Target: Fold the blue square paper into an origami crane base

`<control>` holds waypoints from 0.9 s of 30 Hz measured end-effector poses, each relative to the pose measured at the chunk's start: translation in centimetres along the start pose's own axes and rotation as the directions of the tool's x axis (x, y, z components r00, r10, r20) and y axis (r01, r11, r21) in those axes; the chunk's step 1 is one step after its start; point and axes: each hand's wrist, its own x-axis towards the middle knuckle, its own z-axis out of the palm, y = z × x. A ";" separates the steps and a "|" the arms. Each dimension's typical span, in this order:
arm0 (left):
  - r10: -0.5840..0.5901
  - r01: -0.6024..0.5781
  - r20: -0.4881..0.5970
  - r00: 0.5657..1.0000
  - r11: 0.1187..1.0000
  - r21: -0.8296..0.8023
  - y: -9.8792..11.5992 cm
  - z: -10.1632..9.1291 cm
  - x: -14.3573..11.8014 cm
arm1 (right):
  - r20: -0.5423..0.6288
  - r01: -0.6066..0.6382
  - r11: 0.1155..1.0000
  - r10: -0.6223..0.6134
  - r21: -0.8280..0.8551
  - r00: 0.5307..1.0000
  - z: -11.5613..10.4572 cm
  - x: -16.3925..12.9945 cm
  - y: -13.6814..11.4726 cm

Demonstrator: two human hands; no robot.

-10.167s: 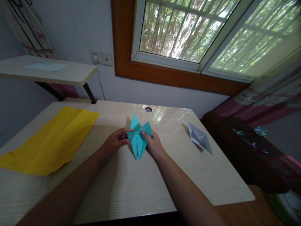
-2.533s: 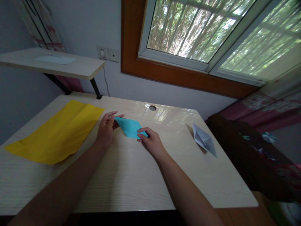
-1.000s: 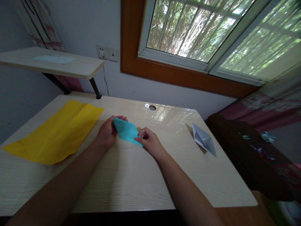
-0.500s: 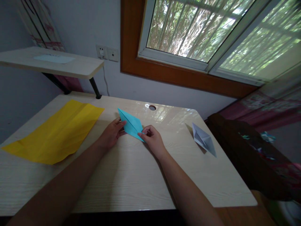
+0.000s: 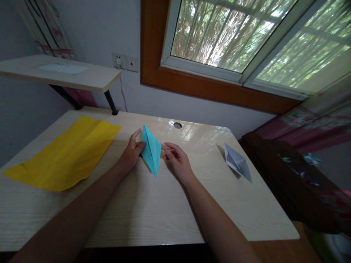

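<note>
A folded turquoise paper [image 5: 151, 151], a long kite-like shape with creases down its length, stands tilted above the desk. My left hand [image 5: 132, 149] grips it by the left edge, thumb on the near face and the other fingers partly behind. Close to the paper's right edge is my right hand [image 5: 178, 159], its fingers loosely curled and slightly parted. No paper shows in its grasp, and a small gap seems to separate it from the turquoise sheet.
A large yellow sheet [image 5: 65, 157] lies on the desk [image 5: 153, 215] at left. A folded white paper [image 5: 237, 162] sits at right. Behind the yellow sheet stands a raised shelf [image 5: 90, 78] on dark legs. A round cable hole [image 5: 177, 125] is near the back edge.
The turquoise paper has turned so its lower tip points toward me rather than right. My right hand has let go of that tip; my left hand still holds the paper.
</note>
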 end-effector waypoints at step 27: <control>0.097 -0.114 0.119 0.988 0.982 0.147 0.1 0.0 -0.7 | 0.114 0.215 0.959 -0.196 -0.186 0.974 -0.1 -0.1 -0.6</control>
